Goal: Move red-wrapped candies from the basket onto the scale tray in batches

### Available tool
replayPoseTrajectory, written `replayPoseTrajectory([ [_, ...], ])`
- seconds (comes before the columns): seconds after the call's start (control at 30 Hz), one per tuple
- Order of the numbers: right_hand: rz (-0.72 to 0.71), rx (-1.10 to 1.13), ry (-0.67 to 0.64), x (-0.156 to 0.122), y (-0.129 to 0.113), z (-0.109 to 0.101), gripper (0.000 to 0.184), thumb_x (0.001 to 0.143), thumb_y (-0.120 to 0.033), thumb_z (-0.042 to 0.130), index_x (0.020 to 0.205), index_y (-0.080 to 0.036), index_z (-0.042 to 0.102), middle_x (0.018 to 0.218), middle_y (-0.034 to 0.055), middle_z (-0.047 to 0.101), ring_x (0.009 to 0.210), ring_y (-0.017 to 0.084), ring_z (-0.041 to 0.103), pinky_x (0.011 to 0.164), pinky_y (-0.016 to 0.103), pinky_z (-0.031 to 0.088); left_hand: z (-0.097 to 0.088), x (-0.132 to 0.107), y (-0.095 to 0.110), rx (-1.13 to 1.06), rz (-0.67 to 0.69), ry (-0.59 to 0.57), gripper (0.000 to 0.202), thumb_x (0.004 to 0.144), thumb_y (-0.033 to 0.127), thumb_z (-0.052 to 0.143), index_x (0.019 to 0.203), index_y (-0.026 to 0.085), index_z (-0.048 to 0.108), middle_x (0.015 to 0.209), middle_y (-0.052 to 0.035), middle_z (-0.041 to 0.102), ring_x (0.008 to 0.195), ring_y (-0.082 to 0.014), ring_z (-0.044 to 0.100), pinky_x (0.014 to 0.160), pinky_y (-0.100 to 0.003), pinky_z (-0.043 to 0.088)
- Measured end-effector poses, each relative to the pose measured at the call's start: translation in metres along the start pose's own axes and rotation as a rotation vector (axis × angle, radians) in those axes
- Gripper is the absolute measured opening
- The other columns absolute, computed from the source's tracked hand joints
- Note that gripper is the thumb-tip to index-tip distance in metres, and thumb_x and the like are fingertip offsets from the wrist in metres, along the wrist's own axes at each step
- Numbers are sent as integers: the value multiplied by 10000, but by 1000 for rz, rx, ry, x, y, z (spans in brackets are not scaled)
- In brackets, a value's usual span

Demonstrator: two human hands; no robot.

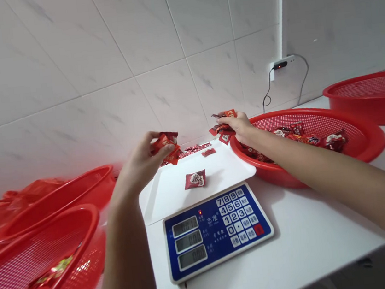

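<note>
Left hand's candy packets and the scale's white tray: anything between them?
Nothing visible does. The left hand holds red packets in the air over the white tray, bare beneath them. A single packet lies apart near its middle; the right hand grips other packets at the basket.

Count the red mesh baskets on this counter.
4. Two at the left: the front left basket and the back left basket behind it. The candy basket sits right of the scale, the far right basket beyond it. More may be hidden.
</note>
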State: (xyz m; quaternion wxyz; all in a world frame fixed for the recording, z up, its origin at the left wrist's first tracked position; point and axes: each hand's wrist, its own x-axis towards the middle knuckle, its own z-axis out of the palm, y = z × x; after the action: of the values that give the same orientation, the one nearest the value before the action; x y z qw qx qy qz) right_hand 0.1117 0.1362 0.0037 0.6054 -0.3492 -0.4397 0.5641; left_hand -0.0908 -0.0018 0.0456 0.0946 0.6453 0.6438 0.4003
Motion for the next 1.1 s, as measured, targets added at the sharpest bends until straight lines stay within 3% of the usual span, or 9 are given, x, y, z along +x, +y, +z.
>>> replayPoseTrajectory([
  [0.13,1,-20,-8,1,5,1,218,744,-24,662,873,-179,579,731,3,616,674,139,648,645,255,566,9,3,-4,23,-72,-107,343,756,409,685,988,194,552,767,-60,713,705,-216,666,558,-296,449],
  [0.27,8,-42,-24,-1,7,2,209,750,-6,645,846,-177,573,702,-1,605,621,124,631,610,240,555,19,7,-9,117,-81,-126,298,774,416,674,911,197,526,656,-40,681,564,-186,611,465,-287,383],
  [0.57,14,-55,-37,-2,10,3,196,766,-19,649,846,-181,573,720,-1,614,628,121,636,630,242,562,12,0,2,132,-42,-8,296,817,427,658,959,204,525,701,-38,684,615,-191,639,474,-266,408],
  [0.6,16,-59,-35,-2,11,3,197,766,-18,648,848,-182,574,715,-1,611,630,123,636,625,243,561,9,-2,3,153,-57,-80,304,807,446,661,939,204,533,698,-44,687,622,-201,649,482,-268,422],
  [0.73,17,-72,-34,-6,12,4,207,754,-7,659,849,-176,587,722,6,611,640,127,634,610,241,557,7,-7,-2,162,-206,-575,375,703,528,716,828,214,552,759,-58,714,686,-245,701,546,-289,511],
  [0.8,18,-84,-33,-9,11,5,218,749,3,664,852,-175,591,716,3,609,633,123,630,603,235,557,12,-6,-7,167,-266,-657,426,653,562,741,803,216,543,766,-57,721,671,-256,709,536,-293,521],
  [0.9,25,-105,-33,-12,10,5,222,761,6,650,869,-179,590,710,3,616,624,127,634,613,248,567,20,-1,-14,208,-277,-587,425,655,555,743,780,210,529,772,-65,729,627,-252,704,487,-282,490],
  [1.03,9,-99,-20,-11,10,5,213,758,-9,650,861,-181,579,727,9,617,649,137,646,653,267,582,16,1,-9,232,-176,-345,312,790,483,664,790,209,515,760,-61,722,699,-240,716,549,-285,517],
  [1.1,2,-97,-23,-10,11,4,216,751,-15,653,855,-186,571,733,11,613,666,143,652,648,266,582,10,-3,-4,172,-174,-341,302,809,480,650,818,208,517,765,-65,723,701,-238,718,573,-296,537],
])
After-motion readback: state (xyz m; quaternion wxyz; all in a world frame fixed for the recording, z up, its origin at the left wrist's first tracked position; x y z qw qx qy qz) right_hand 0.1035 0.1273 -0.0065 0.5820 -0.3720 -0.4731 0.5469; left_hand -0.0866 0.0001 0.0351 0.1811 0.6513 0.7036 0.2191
